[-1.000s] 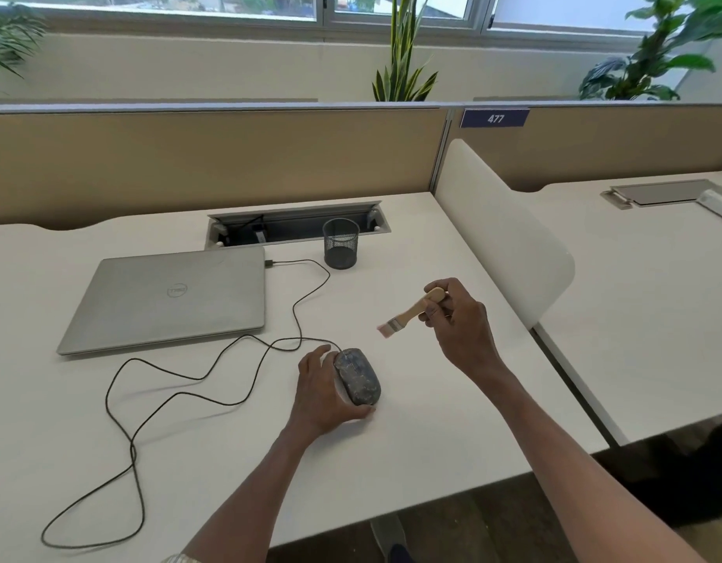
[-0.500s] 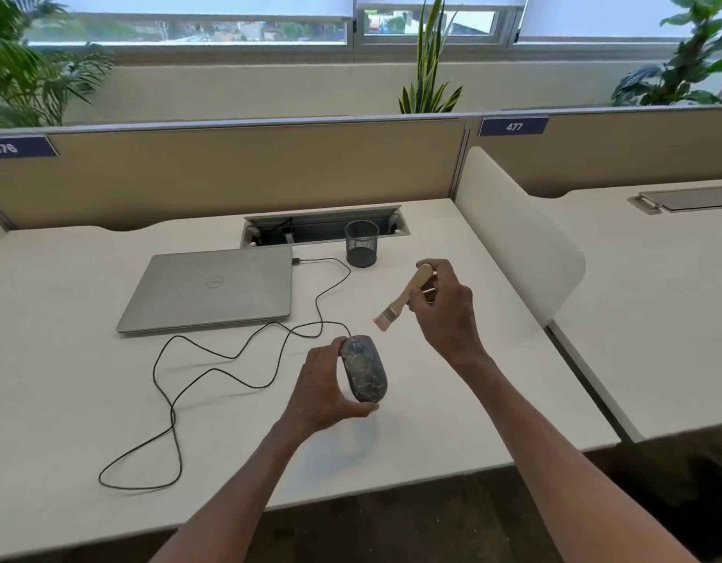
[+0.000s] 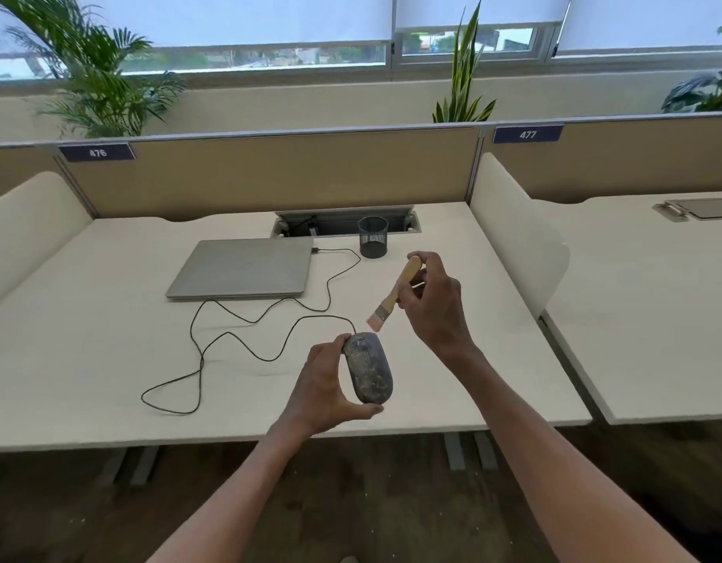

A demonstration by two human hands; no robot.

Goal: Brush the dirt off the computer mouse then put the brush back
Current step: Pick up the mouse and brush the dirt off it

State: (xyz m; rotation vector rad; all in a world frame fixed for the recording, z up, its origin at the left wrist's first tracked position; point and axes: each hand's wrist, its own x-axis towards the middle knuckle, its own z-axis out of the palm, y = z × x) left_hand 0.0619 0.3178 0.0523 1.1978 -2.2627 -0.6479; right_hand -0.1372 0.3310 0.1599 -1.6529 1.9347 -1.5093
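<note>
A dark wired computer mouse (image 3: 368,369), speckled with pale dirt, is held lifted off the white desk (image 3: 107,359) by my left hand (image 3: 324,390), thumb under its near end, fingers along its left side. My right hand (image 3: 434,306) grips the wooden handle of a small brush (image 3: 393,296). The brush slants down to the left, its pale bristles hanging just above and right of the mouse's far end, not touching it. The mouse's black cable (image 3: 237,339) loops across the desk.
A closed grey laptop (image 3: 245,268) lies at the back left, with a black mesh cup (image 3: 373,236) by the cable hatch (image 3: 347,221). Cream side screens (image 3: 513,233) and a tan back panel bound the desk. The near edge is just below my left hand.
My left hand has lifted the mouse off the desk and tilted it toward me. The brush has swung steeper, bristles lowered toward the mouse. The view has pulled back and shifted.
</note>
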